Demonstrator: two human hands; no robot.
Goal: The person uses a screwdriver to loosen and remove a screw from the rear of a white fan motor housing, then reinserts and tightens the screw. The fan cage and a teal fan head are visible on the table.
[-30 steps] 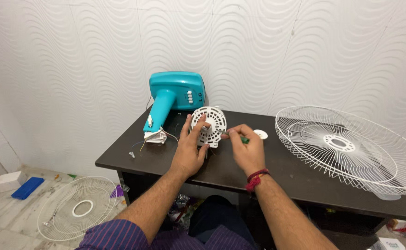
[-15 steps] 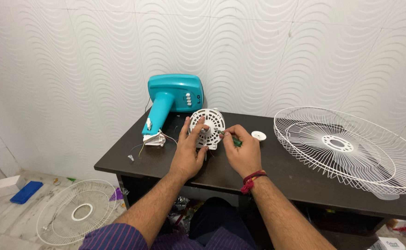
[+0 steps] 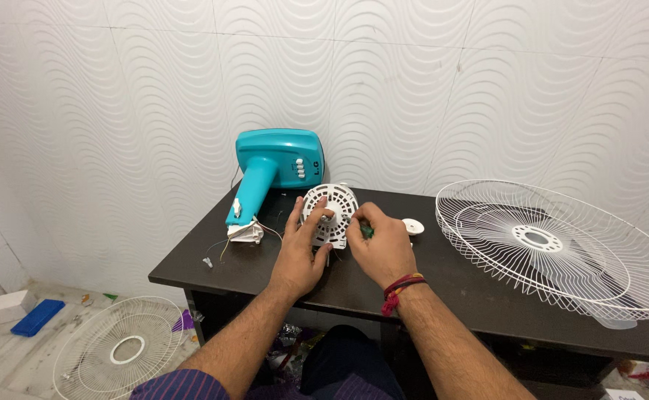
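Your left hand [image 3: 300,253] grips the round white vented motor cover [image 3: 329,214], fingers spread up over its face, holding it upright near the middle of the dark table [image 3: 480,296]. Your right hand [image 3: 380,247] is closed around a small green-handled tool [image 3: 366,231] pressed in at the cover's right edge (the tip is hidden, so where it meets the cover cannot be told). A red thread band [image 3: 403,287] circles your right wrist. Just right of that hand lies a small white cap [image 3: 412,226]. Left of the cover stands the teal fan base [image 3: 272,172], loose wires trailing from its neck. A white wire fan guard [image 3: 554,248] lies across the table's right end; another guard [image 3: 117,354] lies on the floor.
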